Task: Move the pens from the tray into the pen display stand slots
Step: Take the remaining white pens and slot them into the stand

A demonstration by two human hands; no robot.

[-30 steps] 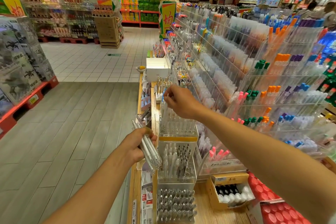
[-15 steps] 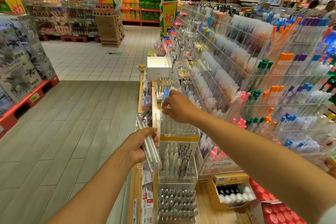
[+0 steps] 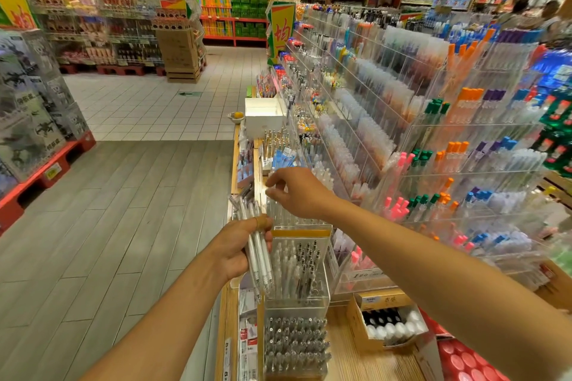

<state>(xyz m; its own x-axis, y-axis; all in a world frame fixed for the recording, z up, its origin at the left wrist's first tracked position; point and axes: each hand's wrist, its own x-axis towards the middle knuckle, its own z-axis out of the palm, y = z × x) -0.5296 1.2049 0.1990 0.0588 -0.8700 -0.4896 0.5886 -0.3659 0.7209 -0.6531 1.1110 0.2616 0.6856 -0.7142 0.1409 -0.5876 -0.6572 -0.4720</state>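
My left hand [image 3: 238, 252] grips a bundle of several clear white pens [image 3: 258, 257], held slanted beside the stand's left side. The clear tiered pen display stand [image 3: 297, 297] rises in front of me on the wooden shelf, its slots packed with upright pens. My right hand [image 3: 298, 193] reaches over the stand's upper tier [image 3: 291, 216]. Its thumb and forefinger are drawn close together just above the pen tops. Blur hides whether a pen is between them. No tray shows plainly.
Acrylic racks of coloured pens [image 3: 448, 164] fill the right side. A white box [image 3: 263, 117] sits farther along the shelf, and an open carton of bottles [image 3: 387, 322] lies at the lower right. Grey plank floor [image 3: 123, 226] runs along the left.
My right hand has sunk lower, down to the stand's upper tier. The left hand with its pen bundle has moved closer to the stand.
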